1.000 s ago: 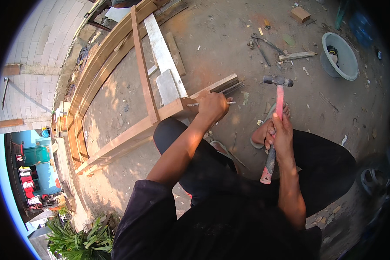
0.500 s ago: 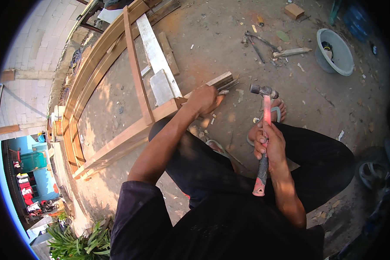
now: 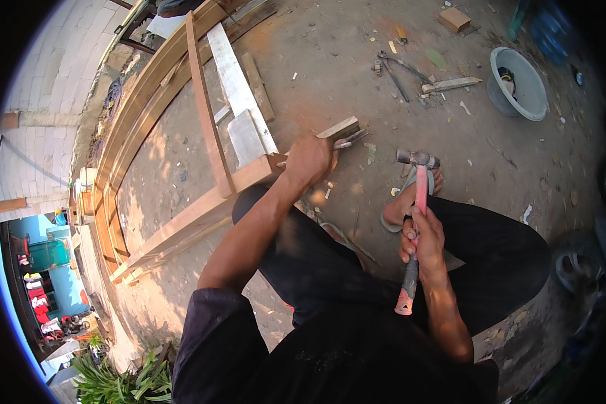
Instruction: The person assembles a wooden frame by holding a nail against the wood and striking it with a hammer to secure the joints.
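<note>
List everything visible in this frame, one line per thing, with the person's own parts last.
wooden frame: one, light brown, lying on the ground at left
pale plank: one, grey-white, across the frame
hammer: one, pink handle, metal head, upright at centre right
bowl: one, grey, upper right on the dirt
hand tools: a few, dark metal, on the ground at top
wood block: one, tan, top edge
sandal: one, grey, under the foot
plants: green, lower left
left hand: on the frame's end
right hand: grip closed on the hammer handle
</note>
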Demonstrator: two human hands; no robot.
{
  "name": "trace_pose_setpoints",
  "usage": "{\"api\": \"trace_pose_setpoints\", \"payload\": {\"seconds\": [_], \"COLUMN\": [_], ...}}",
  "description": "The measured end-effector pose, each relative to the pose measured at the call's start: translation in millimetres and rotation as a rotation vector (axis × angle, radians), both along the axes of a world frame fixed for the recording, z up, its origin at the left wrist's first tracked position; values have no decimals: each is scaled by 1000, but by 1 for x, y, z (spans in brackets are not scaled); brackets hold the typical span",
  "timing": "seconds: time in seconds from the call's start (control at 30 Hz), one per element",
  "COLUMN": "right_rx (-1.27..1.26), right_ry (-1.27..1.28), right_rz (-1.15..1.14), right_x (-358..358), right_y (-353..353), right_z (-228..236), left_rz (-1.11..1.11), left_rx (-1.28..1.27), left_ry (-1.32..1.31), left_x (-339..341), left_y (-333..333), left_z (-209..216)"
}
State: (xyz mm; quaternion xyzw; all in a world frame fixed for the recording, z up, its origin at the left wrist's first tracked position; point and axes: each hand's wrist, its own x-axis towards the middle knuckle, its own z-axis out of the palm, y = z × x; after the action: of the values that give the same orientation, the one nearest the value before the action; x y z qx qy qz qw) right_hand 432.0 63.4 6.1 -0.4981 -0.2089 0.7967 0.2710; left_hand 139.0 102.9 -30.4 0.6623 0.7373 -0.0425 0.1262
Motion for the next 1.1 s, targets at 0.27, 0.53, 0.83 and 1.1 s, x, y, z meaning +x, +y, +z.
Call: {"api": "trace_pose_setpoints", "payload": {"seconds": [0.27, 0.53, 0.83, 1.1], "right_rx": [-7, -19, 3, -52], "right_ry": [5, -44, -32, -23], "right_rz": [7, 34, 19, -18], "right_x": [-6, -4, -5, -8], "right_y": [-4, -7, -6, -8], "right_z": [-17, -18, -31, -35], "left_rz": [180, -33, 34, 35], "left_rx": [17, -85, 379, 131], "left_ry": [-51, -107, -51, -25], "left_x": [6, -3, 27, 30], "left_y": [9, 3, 23, -1], "left_z": [-2, -1, 27, 7]}}
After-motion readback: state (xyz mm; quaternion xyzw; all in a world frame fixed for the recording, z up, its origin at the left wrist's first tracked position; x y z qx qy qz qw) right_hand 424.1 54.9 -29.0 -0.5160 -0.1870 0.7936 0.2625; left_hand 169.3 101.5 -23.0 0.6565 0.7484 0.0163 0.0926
